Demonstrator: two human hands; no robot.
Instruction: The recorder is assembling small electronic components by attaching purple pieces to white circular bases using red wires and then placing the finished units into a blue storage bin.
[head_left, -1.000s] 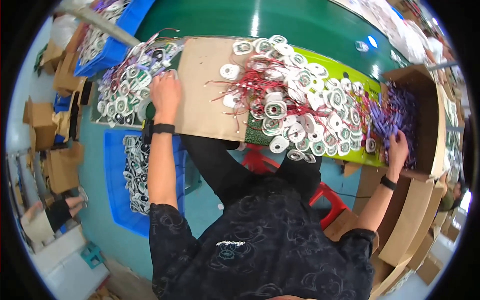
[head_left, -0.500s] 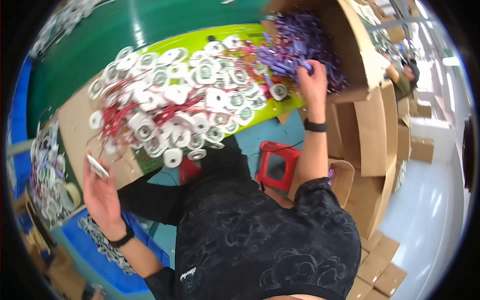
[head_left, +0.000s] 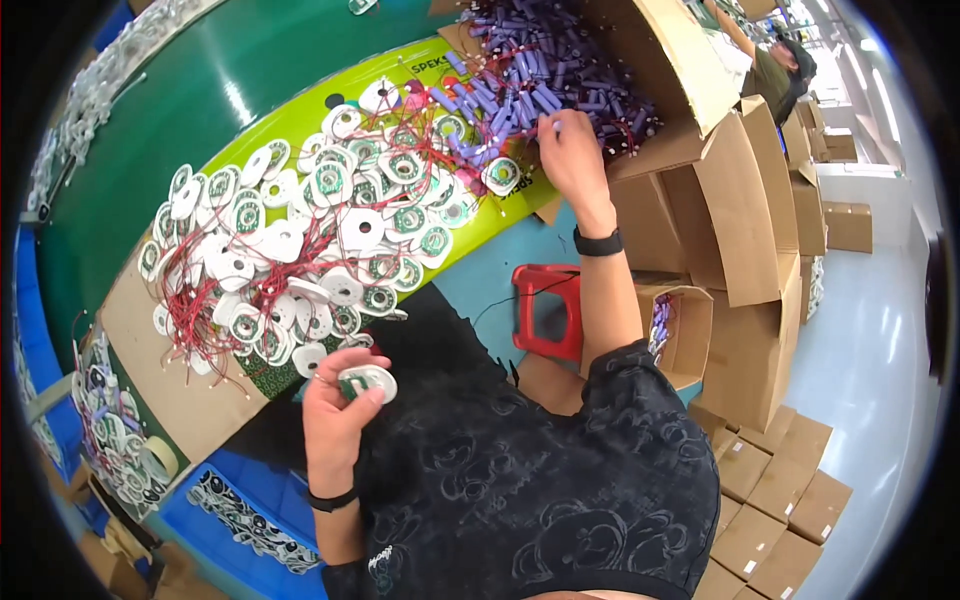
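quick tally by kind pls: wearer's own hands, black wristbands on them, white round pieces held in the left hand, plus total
Left hand and right hand: 2
Black wristbands: 2
Held white round piece: 1
Total: 5

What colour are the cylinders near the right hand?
The cylinders are purple, clearest in head view.

Single head-worn fisheye is looking steeply down, upright, from above the wearer's torso [head_left: 540, 470], which is filling the near middle at close range. View is facing outward across the lime-topped counter [head_left: 482, 228], taking in left grip [head_left: 333, 425] nearer and right grip [head_left: 575, 165] farther out. Wide field is reaching floor [head_left: 870, 350] at right; straight edges are bending toward the rim.
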